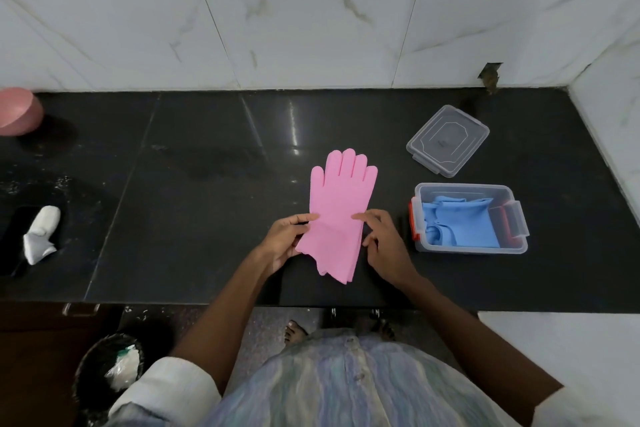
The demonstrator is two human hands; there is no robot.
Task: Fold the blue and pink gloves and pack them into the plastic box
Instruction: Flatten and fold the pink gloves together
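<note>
Pink gloves (341, 198) lie flat and stacked on the black counter (194, 191), fingers pointing toward the wall. My left hand (285, 239) grips the left edge near the cuff, thumb on top. My right hand (382, 243) rests its fingers on the right edge at the same height. To the right stands the clear plastic box (471, 250) with orange clips, and folded blue gloves (460, 222) lie inside it.
The box's clear lid (446, 140) lies behind the box near the wall. A white cloth bundle (40, 234) sits at the left, a pink container (17, 111) at far left. A bin (107, 374) stands on the floor below the counter edge.
</note>
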